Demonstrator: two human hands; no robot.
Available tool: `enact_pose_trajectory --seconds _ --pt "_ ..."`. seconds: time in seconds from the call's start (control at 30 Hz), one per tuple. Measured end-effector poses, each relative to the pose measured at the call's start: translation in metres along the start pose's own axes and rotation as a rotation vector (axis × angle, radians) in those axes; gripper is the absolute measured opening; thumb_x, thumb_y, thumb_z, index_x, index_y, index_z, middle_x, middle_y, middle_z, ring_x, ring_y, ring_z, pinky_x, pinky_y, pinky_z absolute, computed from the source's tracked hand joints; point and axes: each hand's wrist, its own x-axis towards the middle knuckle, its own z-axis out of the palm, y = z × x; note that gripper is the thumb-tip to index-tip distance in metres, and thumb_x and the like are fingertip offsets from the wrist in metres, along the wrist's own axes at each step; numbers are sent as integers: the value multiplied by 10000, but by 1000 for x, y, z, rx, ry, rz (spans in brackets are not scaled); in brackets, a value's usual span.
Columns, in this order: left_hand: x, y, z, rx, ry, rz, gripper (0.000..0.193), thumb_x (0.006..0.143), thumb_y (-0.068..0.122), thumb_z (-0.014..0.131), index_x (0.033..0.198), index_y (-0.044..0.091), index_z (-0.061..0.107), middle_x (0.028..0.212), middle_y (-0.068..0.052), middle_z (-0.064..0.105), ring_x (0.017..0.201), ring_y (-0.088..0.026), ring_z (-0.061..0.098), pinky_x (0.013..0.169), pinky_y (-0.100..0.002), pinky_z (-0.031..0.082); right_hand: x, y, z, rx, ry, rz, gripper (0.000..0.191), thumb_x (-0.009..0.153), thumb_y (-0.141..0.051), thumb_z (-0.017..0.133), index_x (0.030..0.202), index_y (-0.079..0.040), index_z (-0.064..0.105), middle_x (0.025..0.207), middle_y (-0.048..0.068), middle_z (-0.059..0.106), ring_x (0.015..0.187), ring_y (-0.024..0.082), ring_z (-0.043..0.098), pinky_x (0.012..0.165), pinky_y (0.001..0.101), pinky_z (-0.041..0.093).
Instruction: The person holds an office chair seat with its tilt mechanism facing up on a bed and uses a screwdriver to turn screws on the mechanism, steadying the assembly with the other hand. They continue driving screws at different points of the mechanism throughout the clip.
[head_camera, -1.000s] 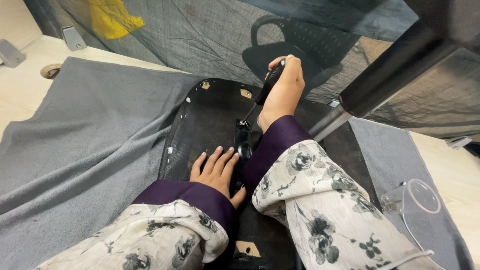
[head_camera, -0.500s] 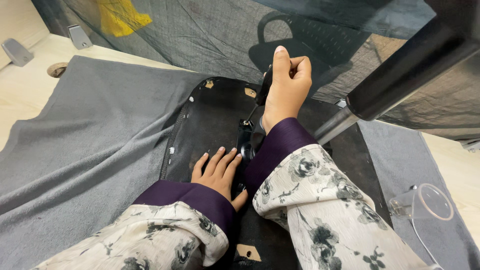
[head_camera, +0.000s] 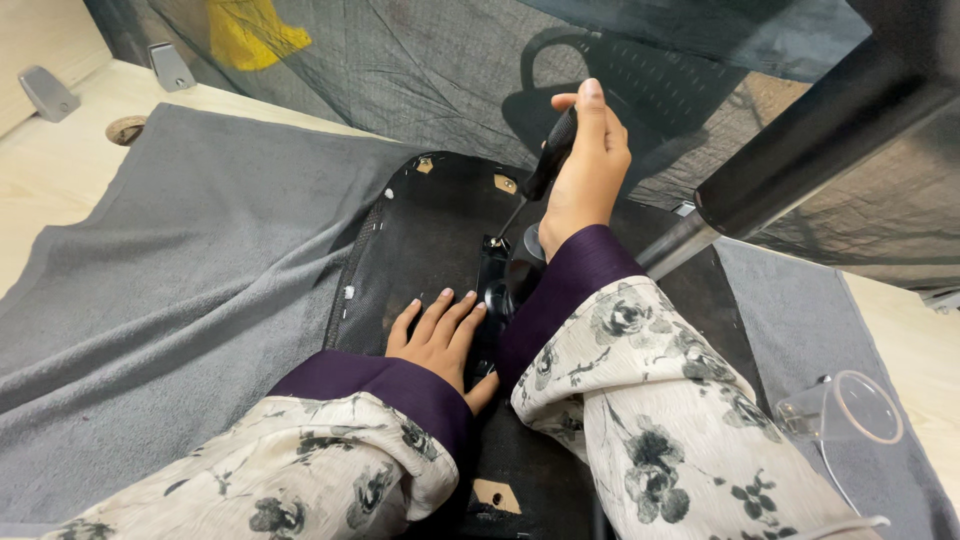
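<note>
A black chair seat base (head_camera: 430, 240) lies upside down on a grey cloth. My right hand (head_camera: 585, 165) grips the black handle of a screwdriver (head_camera: 545, 165), thumb on top; its thin shaft slants down to a black metal bracket (head_camera: 493, 275) at the middle of the base. My left hand (head_camera: 440, 335) rests flat on the base, fingers spread, right beside the bracket. Both arms wear floral sleeves with purple cuffs.
The grey cloth (head_camera: 190, 300) covers a pale wooden floor (head_camera: 60, 170). A black mesh chair back (head_camera: 640, 80) stands behind. A black and chrome cylinder (head_camera: 800, 140) slants in from the upper right. A clear plastic cup (head_camera: 850, 415) lies at the right.
My right hand has turned on the screwdriver handle, from fingers wrapped around it to thumb pointing up. The left hand has stayed flat on the base.
</note>
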Motion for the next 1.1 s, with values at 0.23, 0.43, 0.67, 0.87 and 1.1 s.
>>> enact_pose_trajectory --seconds 0.23,0.43,0.67,0.87,1.1 --pt "2 0 0 5 -27 -12 881 792 541 663 1539 157 395 1616 -36 374 1492 -204 215 1204 -487 85 2 4 -1 43 96 -51 346 970 -383 647 902 -49 704 844 -12 654 744 133 662 716 298 563" --pt "1 1 -3 15 -64 -19 891 792 545 666 1542 156 382 1623 -34 363 1498 -202 205 1209 -482 78 0 3 0 55 29 -73 351 1025 -345 555 898 -41 677 794 73 676 724 173 686 728 320 574" --pt "2 2 -2 20 -59 -20 886 792 542 658 1544 166 381 1622 -36 361 1494 -208 205 1201 -488 77 12 19 -7 -1 62 -151 341 1066 -367 514 897 -84 606 882 -7 598 816 119 581 794 306 481" --pt "0 0 -1 41 -48 -10 888 798 549 642 1555 170 371 1624 -42 357 1496 -216 199 1204 -489 78 10 22 -4 -26 59 -209 261 1068 -297 607 1004 -44 621 951 7 629 902 79 553 861 262 440" --pt "2 2 -1 73 -98 -16 896 808 568 626 1560 170 347 1635 -45 333 1498 -209 176 1201 -491 63 2 9 2 39 18 -116 209 1032 -247 604 1049 -38 602 828 54 688 717 99 618 698 277 519"
